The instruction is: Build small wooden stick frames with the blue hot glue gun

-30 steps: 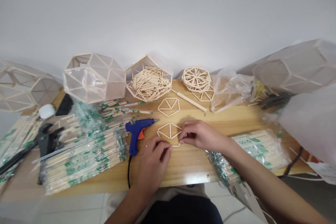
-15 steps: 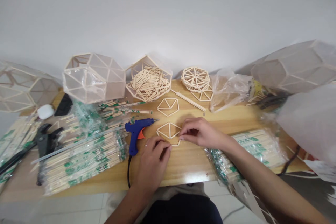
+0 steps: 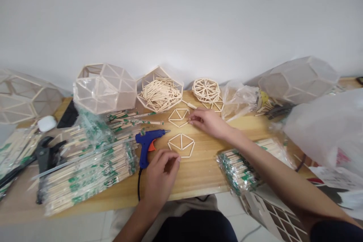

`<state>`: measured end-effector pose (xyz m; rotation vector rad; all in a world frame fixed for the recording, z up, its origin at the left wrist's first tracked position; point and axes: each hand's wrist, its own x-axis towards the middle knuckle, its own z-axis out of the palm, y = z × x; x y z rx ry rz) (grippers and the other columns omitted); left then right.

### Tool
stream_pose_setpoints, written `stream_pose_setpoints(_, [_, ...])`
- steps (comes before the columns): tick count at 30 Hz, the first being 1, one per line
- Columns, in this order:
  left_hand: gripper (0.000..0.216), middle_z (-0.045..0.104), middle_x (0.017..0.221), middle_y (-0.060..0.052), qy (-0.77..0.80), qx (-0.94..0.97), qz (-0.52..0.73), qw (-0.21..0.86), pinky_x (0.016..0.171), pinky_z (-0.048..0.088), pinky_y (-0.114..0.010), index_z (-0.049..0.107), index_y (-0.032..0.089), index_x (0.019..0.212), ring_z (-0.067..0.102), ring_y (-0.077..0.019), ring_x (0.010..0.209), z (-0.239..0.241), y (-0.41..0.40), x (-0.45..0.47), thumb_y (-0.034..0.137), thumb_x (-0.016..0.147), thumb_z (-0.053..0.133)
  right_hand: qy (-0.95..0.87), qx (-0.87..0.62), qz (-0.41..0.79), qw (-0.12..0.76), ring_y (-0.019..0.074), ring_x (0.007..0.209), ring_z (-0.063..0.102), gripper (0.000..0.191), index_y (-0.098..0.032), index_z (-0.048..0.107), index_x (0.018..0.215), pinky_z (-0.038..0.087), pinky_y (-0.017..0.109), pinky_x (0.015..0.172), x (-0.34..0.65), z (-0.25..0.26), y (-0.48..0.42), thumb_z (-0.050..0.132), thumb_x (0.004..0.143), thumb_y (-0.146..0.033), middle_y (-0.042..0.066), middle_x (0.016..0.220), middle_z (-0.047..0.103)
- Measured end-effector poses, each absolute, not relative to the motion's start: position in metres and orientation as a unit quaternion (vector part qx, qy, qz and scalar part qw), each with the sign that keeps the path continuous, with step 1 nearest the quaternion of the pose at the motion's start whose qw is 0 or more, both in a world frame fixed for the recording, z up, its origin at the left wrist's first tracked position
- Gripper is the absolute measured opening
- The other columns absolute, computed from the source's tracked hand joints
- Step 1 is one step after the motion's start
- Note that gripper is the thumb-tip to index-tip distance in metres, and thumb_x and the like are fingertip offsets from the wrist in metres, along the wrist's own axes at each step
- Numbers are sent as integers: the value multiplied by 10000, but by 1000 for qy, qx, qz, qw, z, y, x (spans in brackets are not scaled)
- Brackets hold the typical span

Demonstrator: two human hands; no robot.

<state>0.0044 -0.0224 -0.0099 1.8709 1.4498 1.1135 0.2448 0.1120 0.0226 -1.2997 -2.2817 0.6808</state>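
Observation:
Two flat hexagon frames of wooden sticks lie on the wooden table (image 3: 204,166). The near hexagon frame (image 3: 181,145) lies just beyond my left hand (image 3: 160,176), whose fingers are curled and close to its near edge; nothing shows in them. My right hand (image 3: 208,122) is stretched out to the far hexagon frame (image 3: 179,117), fingertips pinched at its right edge. A blue glue gun (image 3: 147,143) with an orange trigger lies left of the near frame, nozzle pointing right.
An open stick shell filled with short cut sticks (image 3: 160,92) stands at the back, beside a plastic-wrapped polyhedron (image 3: 103,87) and a stack of hexagon frames (image 3: 206,90). Packs of chopsticks (image 3: 87,174) lie left, another pack (image 3: 244,166) right. Black pliers (image 3: 45,155) lie far left.
My right hand has left the near hexagon frame and reached back to the far one. My left hand drew slightly away from the near frame. The camera tilted up a little.

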Motion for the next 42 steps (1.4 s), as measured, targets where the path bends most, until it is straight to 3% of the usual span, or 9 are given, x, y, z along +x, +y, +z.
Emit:
stream_pose_setpoints(5, [99,734,881,13,550,665,419,281,708,565,-247,736,258,905,717,-146,792,-9,-23,3,217,973,679,-844,-430,239,213,220,900,706,148,-181,764,938,535,343,868,247,8,124,654,981,-91,78,957,755])
stream_pose_setpoints(16, [104,722,873,5,559,663,411,281,719,565,-253,738,252,899,699,-147,778,-12,-22,4,226,977,675,-843,-413,249,237,231,910,717,155,-187,715,980,537,348,884,250,1,121,572,1026,-150,92,974,770])
stream_pose_setpoints(24, [111,724,874,-2,557,669,405,279,711,574,-255,735,248,907,704,-152,772,-11,-20,5,249,989,659,-805,-457,261,274,215,815,641,132,-210,570,979,478,323,784,249,0,117,486,1075,-243,77,925,713])
stream_pose_setpoints(31, [110,720,876,2,558,666,406,284,706,567,-247,728,244,906,705,-147,774,-11,-20,5,250,993,661,-749,-529,255,306,196,667,546,365,-241,478,812,391,318,663,252,11,115,406,1114,-432,17,729,584])
stream_pose_setpoints(35, [103,716,871,5,552,667,412,286,711,561,-244,725,242,903,697,-144,774,-10,-20,5,235,987,667,-713,-538,294,341,169,612,518,538,-215,560,699,379,306,633,254,15,115,473,1089,-575,4,637,580])
stream_pose_setpoints(39, [103,717,871,0,550,666,412,290,712,557,-248,726,239,901,692,-148,776,-10,-19,4,235,985,668,-679,-525,345,381,170,662,565,485,-171,736,825,404,298,627,257,14,117,697,955,-637,33,727,694])
stream_pose_setpoints(42, [101,717,869,1,553,662,413,290,713,552,-243,724,236,894,689,-145,776,-9,-19,4,240,980,670,-657,-514,385,395,176,660,603,483,-166,768,902,460,305,626,259,10,118,740,914,-648,54,768,742])
